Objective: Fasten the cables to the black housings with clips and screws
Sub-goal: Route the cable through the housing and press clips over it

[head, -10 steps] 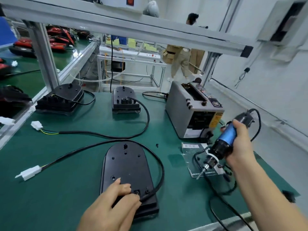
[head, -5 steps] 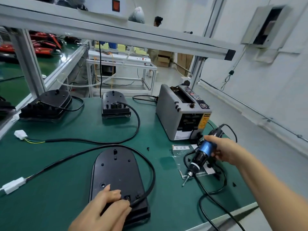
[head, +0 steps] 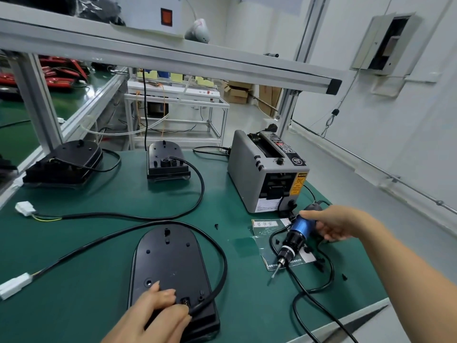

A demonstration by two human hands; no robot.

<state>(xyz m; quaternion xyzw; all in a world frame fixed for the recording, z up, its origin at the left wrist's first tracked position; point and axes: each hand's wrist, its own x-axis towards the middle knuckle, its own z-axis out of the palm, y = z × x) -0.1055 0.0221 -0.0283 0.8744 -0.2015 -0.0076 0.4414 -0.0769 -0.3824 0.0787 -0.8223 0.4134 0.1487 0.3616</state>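
A flat black housing (head: 170, 263) lies on the green mat in front of me. Its black cable (head: 223, 263) loops round the right side and ends in a white connector (head: 14, 284) at the left. My left hand (head: 148, 318) rests on the housing's near end, fingers curled, thumb and fingertips pinching the cable where it enters. My right hand (head: 333, 222) grips a blue and black electric screwdriver (head: 295, 237). The tool lies low over a clear plastic bag (head: 264, 229), bit pointing down-left at the mat.
A grey tape dispenser (head: 247, 174) stands behind the screwdriver. Another housing (head: 165, 159) with its cable sits at the back, and a stack of housings (head: 69, 159) at the back left. Small black parts (head: 344, 276) lie scattered near the bag. The table's edge runs close on the right.
My right hand has lowered the screwdriver from mid-air down to the bag on the mat. My left hand has stayed on the housing's near end.
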